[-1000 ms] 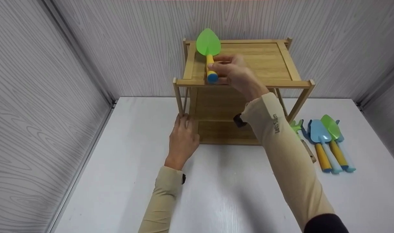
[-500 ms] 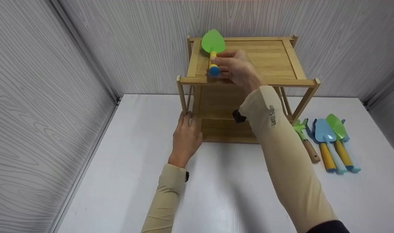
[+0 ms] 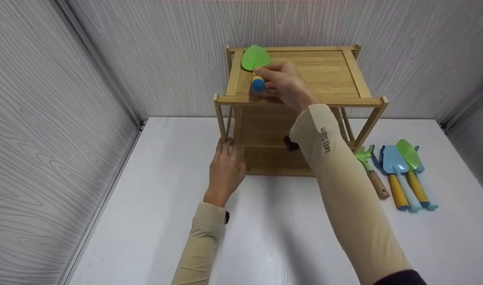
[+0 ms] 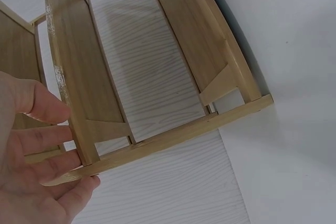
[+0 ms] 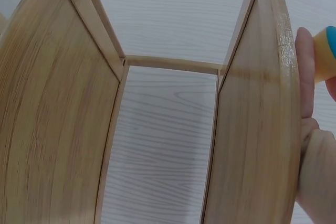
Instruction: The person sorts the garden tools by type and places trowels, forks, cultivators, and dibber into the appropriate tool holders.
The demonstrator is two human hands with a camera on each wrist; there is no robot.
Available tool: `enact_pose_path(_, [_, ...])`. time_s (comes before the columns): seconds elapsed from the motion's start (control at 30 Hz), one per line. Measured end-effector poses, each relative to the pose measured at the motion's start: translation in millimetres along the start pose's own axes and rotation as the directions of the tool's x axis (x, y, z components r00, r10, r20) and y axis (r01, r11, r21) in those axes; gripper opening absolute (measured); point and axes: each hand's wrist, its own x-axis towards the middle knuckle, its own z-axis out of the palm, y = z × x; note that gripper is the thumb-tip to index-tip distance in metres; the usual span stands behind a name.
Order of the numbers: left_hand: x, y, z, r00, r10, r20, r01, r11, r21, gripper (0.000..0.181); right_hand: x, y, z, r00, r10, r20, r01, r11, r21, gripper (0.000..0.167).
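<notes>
A green trowel (image 3: 255, 57) with a yellow handle and blue end is over the left part of the wooden shelf's top board (image 3: 316, 73). My right hand (image 3: 285, 83) pinches its handle; whether the blade touches the board I cannot tell. In the right wrist view the handle's end (image 5: 326, 51) shows between the fingers of my right hand (image 5: 317, 156), beside the board's edge. My left hand (image 3: 225, 170) is at the shelf's front left post. In the left wrist view my left hand (image 4: 37, 156) has its fingers curled around the wooden frame (image 4: 89, 150).
Right of the shelf, on the white table (image 3: 154, 190), lie a green rake (image 3: 374, 174) with a brown handle, a light blue trowel (image 3: 394, 159), another green trowel (image 3: 408, 154) and other blue tools. Patterned walls (image 3: 178, 59) stand behind and at both sides.
My right hand has lowered the green trowel, its handle end now pointing more toward the camera and its blade nearer the top board. My left hand stays at the post. The view shifted slightly.
</notes>
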Motion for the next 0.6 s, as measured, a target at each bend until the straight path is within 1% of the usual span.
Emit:
enact_pose_path(0.13, [-1.8, 0.8, 0.7, 1.000, -0.009, -0.004, 0.009, 1.000, 0.003, 0.046, 1.2, 4, -1, 0.999, -0.013, 0.039, 0.012, 0.999, 0.037, 0.040])
enact_pose_path(0.27, [-1.4, 2.1, 1.7, 1.000, 0.014, -0.010, -0.014, 1.000, 0.007, 0.046, -0.1, 6, -6, 0.996, -0.027, 0.080, 0.023, 0.998, 0.051, 0.041])
enact_pose_path(0.37, [-1.2, 1.1, 1.5, 1.000, 0.028, -0.012, -0.028, 1.000, 0.007, 0.047, -2.2, 5, -8, 0.992, -0.038, 0.123, 0.036, 0.999, 0.020, 0.047])
enact_pose_path(0.47, [-2.4, -2.2, -0.5, 1.000, 0.015, -0.017, -0.014, 1.000, 0.004, 0.048, -3.3, 4, -4, 0.986, -0.033, 0.164, 0.036, 0.999, -0.017, 0.056])
enact_pose_path(0.53, [-3.2, -4.3, -1.7, 1.000, 0.003, -0.018, -0.003, 1.000, 0.006, 0.048, -4.3, 3, 0, 0.985, -0.024, 0.174, 0.033, 0.998, -0.047, 0.053])
enact_pose_path(0.6, [-3.7, -5.4, -2.3, 1.000, -0.004, -0.016, 0.004, 1.000, 0.003, 0.048, -5.6, 1, 3, 0.986, -0.016, 0.163, 0.028, 0.997, -0.075, 0.043])
